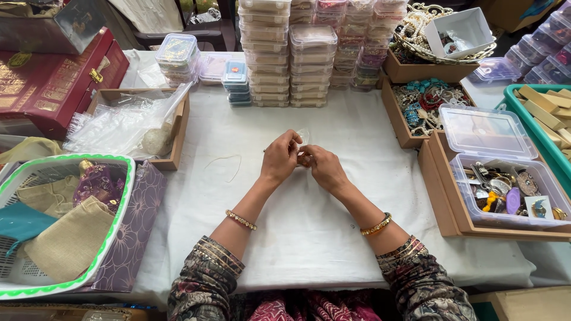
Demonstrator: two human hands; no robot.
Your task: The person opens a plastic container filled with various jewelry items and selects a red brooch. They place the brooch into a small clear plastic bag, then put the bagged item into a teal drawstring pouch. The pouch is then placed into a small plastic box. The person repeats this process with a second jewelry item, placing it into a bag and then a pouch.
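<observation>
Hands meet mid-table over the white cloth-covered table. Left hand and right hand both pinch a small clear plastic pouch, fingertips closed on it, held just above the cloth. Stacks of clear lidded plastic boxes stand well behind.

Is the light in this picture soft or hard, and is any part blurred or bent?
Head view: light is soft and even, with faint shadows under the left hand and right hand; the small clear item they pinch is too tiny to resolve; mild glare on the clear plastic bags; the edges look slightly bent.
</observation>
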